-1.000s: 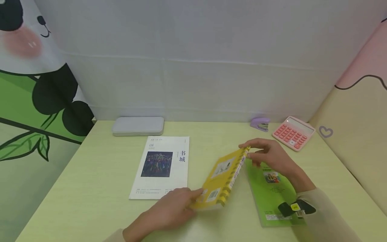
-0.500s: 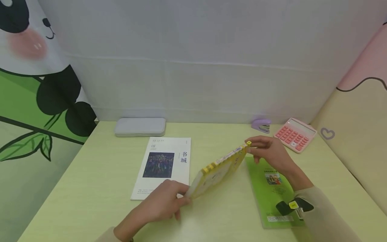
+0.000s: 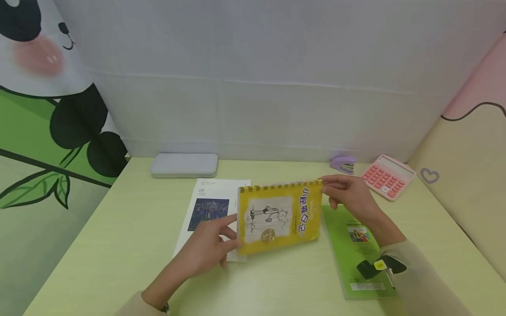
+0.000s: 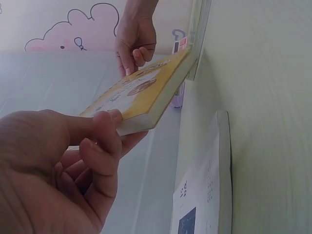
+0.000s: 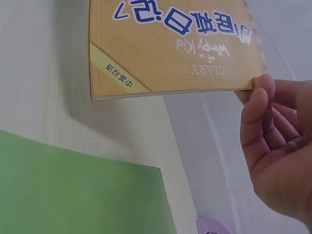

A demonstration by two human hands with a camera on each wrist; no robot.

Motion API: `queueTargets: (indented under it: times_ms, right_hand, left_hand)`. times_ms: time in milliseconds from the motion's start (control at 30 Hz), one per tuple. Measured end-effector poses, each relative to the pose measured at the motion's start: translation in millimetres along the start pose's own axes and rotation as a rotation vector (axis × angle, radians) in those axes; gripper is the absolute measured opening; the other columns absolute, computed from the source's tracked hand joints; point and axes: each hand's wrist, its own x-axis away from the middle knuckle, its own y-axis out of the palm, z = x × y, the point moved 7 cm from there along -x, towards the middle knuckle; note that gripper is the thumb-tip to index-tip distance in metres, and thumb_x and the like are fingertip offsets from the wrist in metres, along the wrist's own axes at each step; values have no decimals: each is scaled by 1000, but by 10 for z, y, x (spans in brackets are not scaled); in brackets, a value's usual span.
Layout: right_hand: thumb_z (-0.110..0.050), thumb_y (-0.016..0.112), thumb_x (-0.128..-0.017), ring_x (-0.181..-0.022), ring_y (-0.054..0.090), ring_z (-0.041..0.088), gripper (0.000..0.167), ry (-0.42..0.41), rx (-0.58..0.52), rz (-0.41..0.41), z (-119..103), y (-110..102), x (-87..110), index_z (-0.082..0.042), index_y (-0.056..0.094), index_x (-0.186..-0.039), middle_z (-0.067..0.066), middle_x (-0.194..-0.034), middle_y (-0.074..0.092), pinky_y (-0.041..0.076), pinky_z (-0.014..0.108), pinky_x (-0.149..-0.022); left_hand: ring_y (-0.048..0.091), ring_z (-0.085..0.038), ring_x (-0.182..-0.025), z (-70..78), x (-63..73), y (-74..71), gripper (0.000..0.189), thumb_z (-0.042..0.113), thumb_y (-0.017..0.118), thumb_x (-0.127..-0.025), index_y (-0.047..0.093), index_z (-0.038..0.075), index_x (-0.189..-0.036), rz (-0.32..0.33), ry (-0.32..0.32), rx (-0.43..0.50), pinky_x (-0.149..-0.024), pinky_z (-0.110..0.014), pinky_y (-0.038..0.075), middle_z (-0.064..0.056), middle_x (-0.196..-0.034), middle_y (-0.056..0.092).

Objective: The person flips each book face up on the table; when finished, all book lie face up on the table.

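A yellow book [image 3: 306, 219] with a cartoon figure on its cover is held tilted above the table, its title running sideways in the head view. My left hand [image 3: 205, 245] pinches its left edge between thumb and fingers. At the upper right corner, my right hand [image 3: 353, 197] pinches it; the right wrist view shows thumb and fingertips on that corner of the book [image 5: 161, 58]. Behind the left hand lies a white magazine [image 3: 205, 191], partly covered by the book and hand. A green book [image 3: 340, 245] lies under my right forearm, partly hidden.
At the table's back left sits a pale grey case [image 3: 184, 165]. A purple stapler [image 3: 343, 164] and a pink calculator [image 3: 388, 177] stand at the back right. A white cloth wall [image 3: 276, 109] rises behind the table [image 3: 99, 245].
The yellow book has been turned over between my hands, from its barcode side through edge-on to its front cover. My left hand has shifted left and up; the right has barely moved.
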Motion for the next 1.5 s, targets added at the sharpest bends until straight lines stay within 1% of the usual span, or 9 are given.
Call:
queueTargets:
  times_ms: [267,400,567,733,833,933,1100,1300,1500]
  right_hand:
    - [-16,73,-100,-55,55,11,40,26,-11,-23,60,126,-83,2,65,-135,-4,-63,66,48,31,-62]
    - [-16,73,-100,-56,55,12,39,82,-18,-25,137,206,-115,3,64,-132,-1,-67,69,49,31,-61]
    - [-15,73,-100,-59,56,12,36,154,14,-14,244,320,-169,3,65,-131,2,-75,73,51,28,-61]
    - [-14,72,-100,-60,56,13,34,187,52,-40,375,419,-226,2,66,-129,4,-72,69,51,27,-60]
    - [-13,73,-100,-63,57,14,36,196,83,-72,446,469,-237,1,66,-132,8,-83,74,51,28,-60]
    - [-12,73,-99,-66,60,15,40,193,112,-114,495,518,-233,0,65,-136,17,-107,78,53,28,-62]
    - [-9,76,-95,-68,64,15,52,178,120,-179,536,554,-205,-2,61,-144,26,-136,68,56,29,-63]
    - [-6,76,-94,-64,62,14,62,169,111,-255,527,581,-170,-2,54,-152,29,-146,61,56,29,-61]
    - [-5,77,-93,-61,60,13,63,154,183,-257,523,590,-180,-3,55,-151,28,-142,63,54,29,-58]
  left_hand:
    - [62,-20,-49,-131,-71,-98,96,9,78,-95,21,25,-170,52,-51,57,-48,-30,46,-2,-96,78]
    - [61,-20,-51,-210,-106,-123,99,8,77,-95,18,30,-171,61,-85,65,-47,-28,43,-1,-95,78]
    - [61,-19,-51,-314,-147,-124,96,5,74,-96,18,25,-171,47,-96,68,-46,-28,45,-4,-95,76]
    - [57,-16,-49,-435,-207,-109,89,6,72,-97,21,12,-170,-15,-70,73,-46,-27,43,-7,-93,75]
    - [53,-14,-47,-507,-231,-96,87,6,72,-97,22,6,-168,-67,-72,93,-46,-26,41,-6,-92,75]
    - [49,-13,-45,-559,-243,-90,87,7,72,-97,22,4,-168,-107,-87,107,-46,-26,38,-6,-89,75]
    - [45,-12,-44,-591,-260,-97,87,9,74,-97,22,3,-168,-135,-91,97,-45,-25,35,-6,-86,73]
    - [46,-12,-47,-628,-274,-99,87,13,75,-97,24,3,-167,-153,-114,86,-47,-25,35,-7,-83,68]
    - [47,-13,-47,-651,-292,-96,88,16,75,-98,23,5,-168,-170,-114,90,-47,-26,35,-7,-77,65]
